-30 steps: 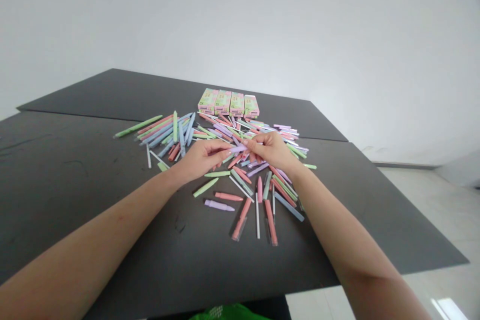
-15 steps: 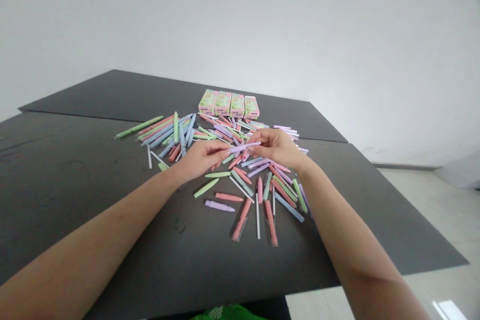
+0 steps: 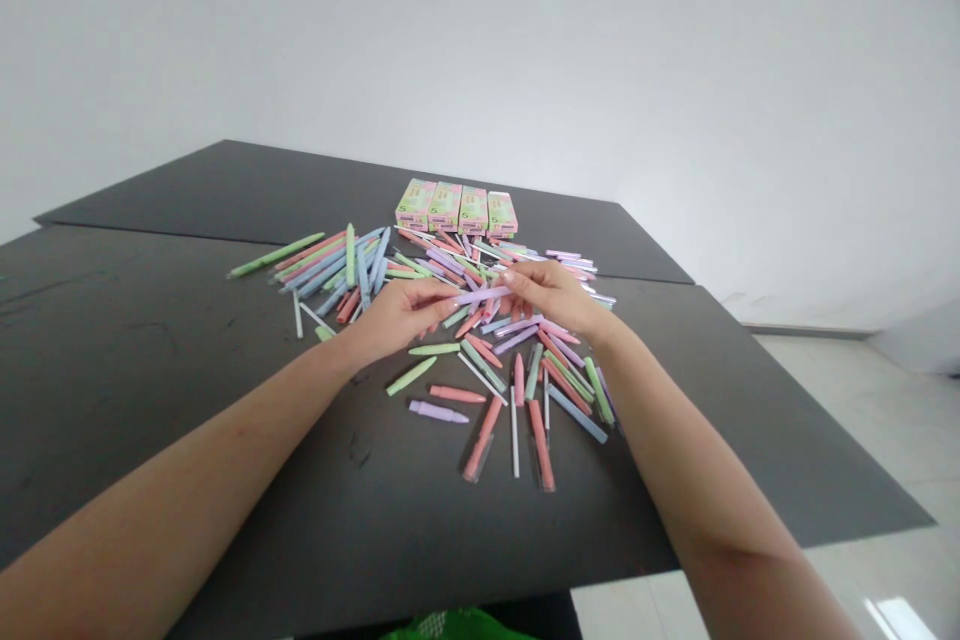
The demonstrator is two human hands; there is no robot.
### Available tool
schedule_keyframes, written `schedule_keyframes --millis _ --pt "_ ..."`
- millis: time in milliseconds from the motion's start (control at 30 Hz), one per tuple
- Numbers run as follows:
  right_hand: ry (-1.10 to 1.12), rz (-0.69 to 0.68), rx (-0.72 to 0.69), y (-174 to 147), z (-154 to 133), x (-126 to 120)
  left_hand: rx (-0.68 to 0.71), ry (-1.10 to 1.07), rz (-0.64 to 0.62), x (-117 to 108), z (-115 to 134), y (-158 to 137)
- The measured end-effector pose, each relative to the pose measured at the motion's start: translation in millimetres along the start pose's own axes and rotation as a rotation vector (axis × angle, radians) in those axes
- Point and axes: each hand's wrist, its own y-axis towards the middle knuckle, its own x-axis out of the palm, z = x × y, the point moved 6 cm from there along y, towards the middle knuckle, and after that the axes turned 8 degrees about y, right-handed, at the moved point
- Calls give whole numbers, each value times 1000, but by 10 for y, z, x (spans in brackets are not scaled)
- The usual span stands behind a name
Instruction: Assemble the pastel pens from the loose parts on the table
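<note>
A purple pen barrel (image 3: 481, 295) is held level above the pile by both hands. My left hand (image 3: 409, 313) pinches its left end between thumb and fingers. Around the right end close the thumb and fingers of my right hand (image 3: 551, 292), which cover that tip. Beneath the hands lie loose pen parts in pink, green, blue and purple. Nearer to me are a purple pen part (image 3: 438, 411), a pink pen part (image 3: 457, 394), a white refill (image 3: 515, 435) and a red barrel with a clear cap (image 3: 541, 447).
Several small pink-and-green boxes (image 3: 444, 206) stand in a row behind the pile. Left of it, a heap of longer pens (image 3: 330, 258) includes a green pen (image 3: 276, 255) pointing left. Everything rests on a dark table (image 3: 300, 520) against a white wall.
My right thumb and fingers have come further over the right end of the purple barrel, hiding its tip. The left hand has hardly moved.
</note>
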Motion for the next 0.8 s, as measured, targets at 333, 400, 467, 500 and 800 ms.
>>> schedule_keyframes --millis 333,400,467,500,800 --pt "49 -24 -34 -4 23 -38 -15 -17 1 8 -21 5" --pt "20 15 -33 1 12 -30 -17 -33 10 16 -38 8" --pt "-27 37 -32 4 -1 -14 -17 -54 22 22 -55 11" --pt "-52 40 -31 5 -4 -5 -14 -62 26 23 -60 11" --pt "45 21 -10 16 27 -14 -39 -48 -11 20 -51 12"
